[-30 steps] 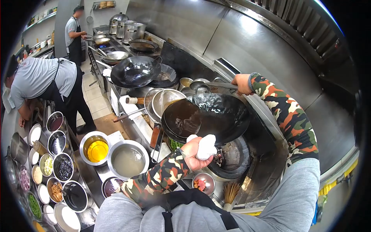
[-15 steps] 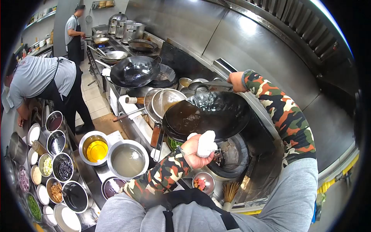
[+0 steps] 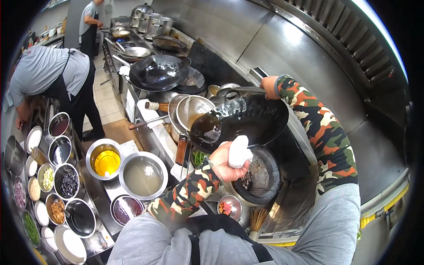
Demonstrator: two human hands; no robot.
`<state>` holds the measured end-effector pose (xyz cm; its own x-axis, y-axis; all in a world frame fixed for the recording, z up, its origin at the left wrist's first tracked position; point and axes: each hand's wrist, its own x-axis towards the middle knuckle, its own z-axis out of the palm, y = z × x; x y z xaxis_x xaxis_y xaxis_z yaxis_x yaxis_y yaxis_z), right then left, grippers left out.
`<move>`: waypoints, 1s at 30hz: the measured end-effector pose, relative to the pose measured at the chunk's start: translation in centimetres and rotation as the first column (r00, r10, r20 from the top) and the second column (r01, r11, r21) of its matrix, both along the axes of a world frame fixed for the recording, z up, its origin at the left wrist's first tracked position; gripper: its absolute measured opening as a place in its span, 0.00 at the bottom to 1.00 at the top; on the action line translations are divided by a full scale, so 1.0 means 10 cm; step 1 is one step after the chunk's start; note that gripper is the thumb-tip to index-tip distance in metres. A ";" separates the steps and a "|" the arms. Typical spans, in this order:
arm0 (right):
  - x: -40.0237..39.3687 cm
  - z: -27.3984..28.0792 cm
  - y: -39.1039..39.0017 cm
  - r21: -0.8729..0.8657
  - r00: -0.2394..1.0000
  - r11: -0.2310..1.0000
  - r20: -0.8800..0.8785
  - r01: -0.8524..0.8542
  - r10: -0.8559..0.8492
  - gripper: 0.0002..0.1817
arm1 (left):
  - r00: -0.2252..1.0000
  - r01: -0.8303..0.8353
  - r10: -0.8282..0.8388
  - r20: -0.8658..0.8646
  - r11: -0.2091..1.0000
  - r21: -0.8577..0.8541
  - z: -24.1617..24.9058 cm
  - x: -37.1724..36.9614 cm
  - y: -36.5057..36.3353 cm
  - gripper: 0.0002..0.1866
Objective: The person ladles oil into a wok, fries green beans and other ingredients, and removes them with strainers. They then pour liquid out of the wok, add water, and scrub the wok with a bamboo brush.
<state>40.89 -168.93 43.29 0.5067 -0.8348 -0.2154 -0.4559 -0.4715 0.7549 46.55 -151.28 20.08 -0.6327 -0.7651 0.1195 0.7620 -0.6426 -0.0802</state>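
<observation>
A large black wok [image 3: 260, 121] is raised and tilted to the left over the round burner [image 3: 265, 174]. Its near edge is gripped by my left hand [image 3: 227, 163] through a folded white cloth [image 3: 240, 151]. My right hand [image 3: 269, 87] is closed around a metal utensil handle [image 3: 249, 89] at the wok's far side; the utensil's other end is hard to make out. Left of the wok, a strainer [image 3: 194, 106] rests on a metal pot, close to the wok's lowered edge. Liquid shows at the wok's left side.
Bowls of yellow oil [image 3: 107, 163] and cloudy liquid [image 3: 142, 176] stand at the left. Further left are several ingredient containers [image 3: 67, 182]. A second wok [image 3: 154, 73] sits behind. One person [image 3: 53, 70] bends at the left; another [image 3: 89, 26] stands at the far stove.
The wok has tipped further left, with its left edge lower beside the strainer, and less liquid shows inside. My left hand has shifted slightly right. The camera view has moved a little.
</observation>
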 end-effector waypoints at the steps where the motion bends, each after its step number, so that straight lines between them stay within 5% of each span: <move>1: 0.04 -0.03 0.05 -0.017 1.000 1.000 0.010 -0.006 0.006 0.18 | 0.998 0.026 -0.027 -0.061 1.000 -0.017 -0.04 0.01 -0.01 0.12; 10: 0.39 0.04 0.28 -0.167 0.999 0.986 -0.029 0.013 -0.018 0.13 | 0.987 -0.053 0.055 -0.152 0.998 0.020 -0.20 -0.04 0.08 0.13; 16: 0.61 0.14 0.35 -0.221 0.993 0.968 -0.030 -0.120 0.116 0.12 | 0.946 -0.109 0.126 -0.298 0.991 0.073 -0.63 -0.33 -0.10 0.21; 20: 0.63 0.25 0.47 -0.269 0.984 0.947 -0.005 -0.175 0.181 0.12 | 0.885 -0.104 0.007 -0.465 0.978 -0.183 -1.11 -0.57 -0.38 0.20; 23: 0.46 0.44 0.40 -0.263 0.969 0.934 -0.020 -0.242 0.245 0.15 | 0.892 -0.077 -0.025 -0.451 0.975 -0.208 -1.21 -0.68 -0.50 0.21; 30: -0.60 0.68 0.27 -0.253 0.985 0.967 0.172 0.040 0.004 0.20 | 0.986 -0.007 -0.022 -0.164 0.986 -0.169 -1.14 -0.67 -0.45 0.22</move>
<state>34.89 -166.24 50.14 0.5017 -0.8600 0.0928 -0.5941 -0.2646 0.7596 39.86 -155.76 8.66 -0.5993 -0.7204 0.3491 0.7425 -0.6632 -0.0941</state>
